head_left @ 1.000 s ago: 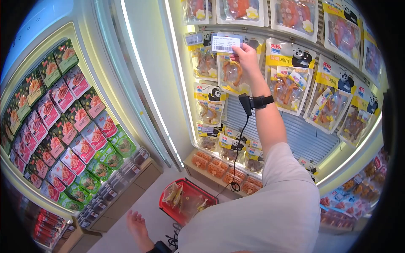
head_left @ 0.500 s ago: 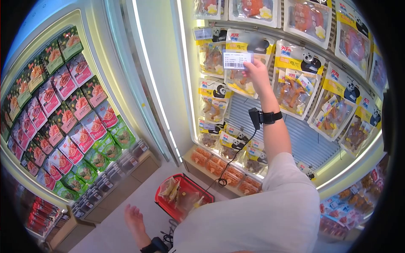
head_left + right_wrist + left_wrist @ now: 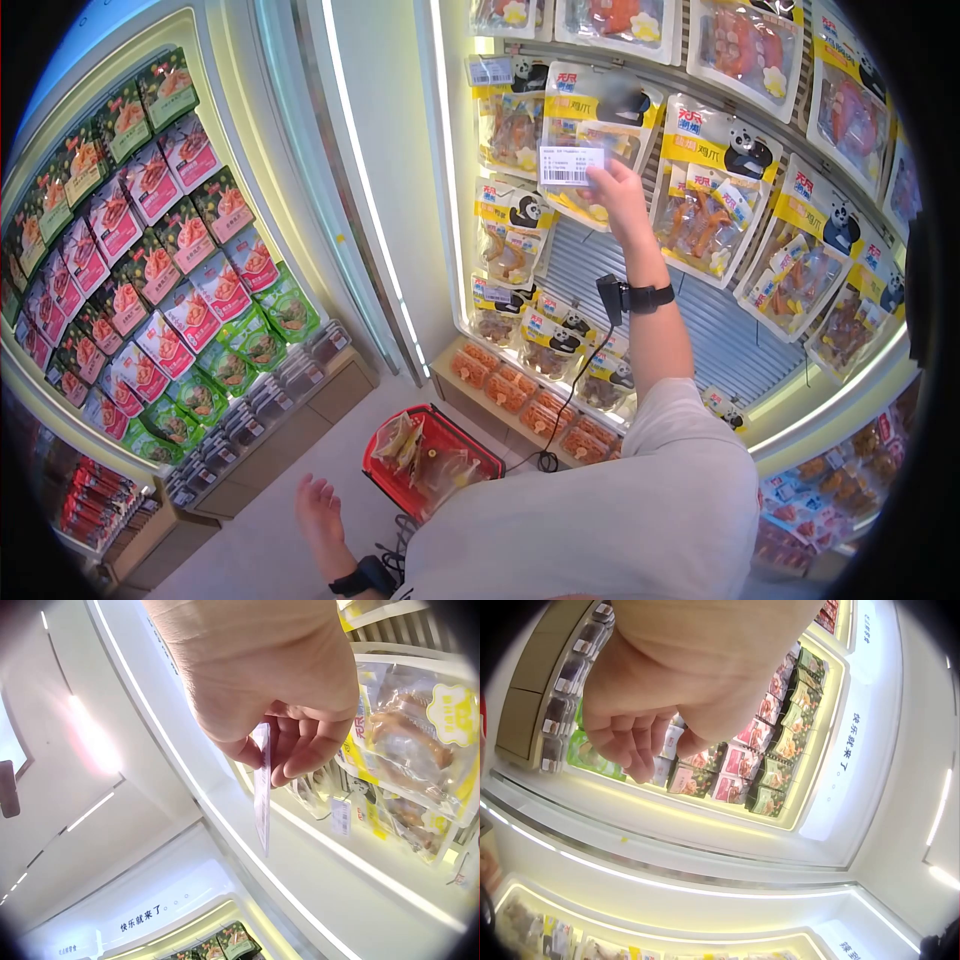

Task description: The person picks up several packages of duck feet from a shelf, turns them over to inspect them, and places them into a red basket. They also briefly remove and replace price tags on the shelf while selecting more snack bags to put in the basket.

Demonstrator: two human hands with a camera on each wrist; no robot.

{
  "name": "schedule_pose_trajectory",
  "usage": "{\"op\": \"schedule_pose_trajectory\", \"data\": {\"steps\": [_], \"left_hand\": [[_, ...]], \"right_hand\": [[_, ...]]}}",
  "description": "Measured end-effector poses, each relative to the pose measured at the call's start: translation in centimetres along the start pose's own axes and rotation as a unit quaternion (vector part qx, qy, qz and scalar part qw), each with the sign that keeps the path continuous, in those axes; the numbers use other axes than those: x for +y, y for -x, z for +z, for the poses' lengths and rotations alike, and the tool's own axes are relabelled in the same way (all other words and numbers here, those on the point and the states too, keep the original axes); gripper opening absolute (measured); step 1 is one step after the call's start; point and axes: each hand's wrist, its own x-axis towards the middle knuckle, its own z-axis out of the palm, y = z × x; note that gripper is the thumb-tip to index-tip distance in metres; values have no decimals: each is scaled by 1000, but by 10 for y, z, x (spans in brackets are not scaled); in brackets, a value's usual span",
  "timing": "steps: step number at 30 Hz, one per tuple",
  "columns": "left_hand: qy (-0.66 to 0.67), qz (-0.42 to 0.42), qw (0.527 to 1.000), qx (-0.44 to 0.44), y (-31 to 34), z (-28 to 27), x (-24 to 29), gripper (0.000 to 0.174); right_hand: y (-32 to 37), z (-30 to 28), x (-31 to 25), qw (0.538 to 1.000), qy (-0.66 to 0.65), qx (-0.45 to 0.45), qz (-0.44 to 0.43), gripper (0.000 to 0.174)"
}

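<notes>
My right hand (image 3: 622, 200) pinches a white price tag (image 3: 568, 166) with a barcode between thumb and fingers; the right wrist view shows the tag (image 3: 262, 791) edge-on. In the head view the tag overlaps a yellow-topped snack bag (image 3: 590, 110) with a panda print, hanging on the display wall. Beside it hangs a larger bag of chicken feet (image 3: 700, 195). My left hand (image 3: 322, 515) hangs low on the left, fingers loosely bent and holding nothing, as the left wrist view shows the hand (image 3: 667, 697) too. A red shopping basket (image 3: 385, 478) stands on the floor near it, with several bags inside.
On the left, a lit shelf holds pink snack packs (image 3: 160, 350) and green snack packs (image 3: 235, 370) above a row of dark tubs (image 3: 250, 410). Trays of orange snacks (image 3: 510, 388) line the ledge below the panda bags. A cable (image 3: 590, 370) dangles from my right wrist.
The price tag, still pinched in my right hand, has come down and a little to the right in the head view, off the bag's top edge. The left hand stays low.
</notes>
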Motion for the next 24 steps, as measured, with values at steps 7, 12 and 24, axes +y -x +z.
{"op": "schedule_pose_trajectory", "data": {"steps": [7,12,24], "left_hand": [[2,-7,1000,-1,-3,1,-4,30],[-4,0,1000,6,-1,3,-4,31],[-14,28,996,87,13,-12,-29,34]], "right_hand": [[-14,14,-3,1000,0,-16,-11,21],[-96,55,13,998,23,-36,-40,23],[-260,87,65,957,271,29,-102,33]]}}
